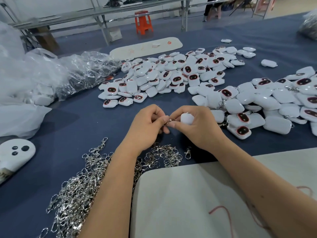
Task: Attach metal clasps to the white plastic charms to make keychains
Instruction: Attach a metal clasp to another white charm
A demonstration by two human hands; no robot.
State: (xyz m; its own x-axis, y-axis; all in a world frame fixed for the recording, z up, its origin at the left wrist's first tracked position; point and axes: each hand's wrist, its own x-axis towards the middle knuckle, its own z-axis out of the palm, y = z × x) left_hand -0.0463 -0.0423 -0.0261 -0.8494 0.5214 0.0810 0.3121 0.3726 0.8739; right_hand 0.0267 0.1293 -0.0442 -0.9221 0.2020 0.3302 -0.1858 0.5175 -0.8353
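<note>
White charms (178,73) with dark oval faces rimmed in red lie heaped on the dark blue worktop (85,121). Silver clasps (77,189) shine at seven o'clock; an orange stool (143,22) stands at twelve.

Near edge: your clasp heap (82,182) lies left of the pad (188,203).
Tabletop (77,124) middle: your charm pile (171,74).
Right edge: more charms (267,100).

- One white charm (187,119), rounded, is held above the blue table, a small metal clasp (170,121) at its left edge.
- Loose charms (171,74) lie heaped beyond; silver clasps (82,182) are piled nearer.
</note>
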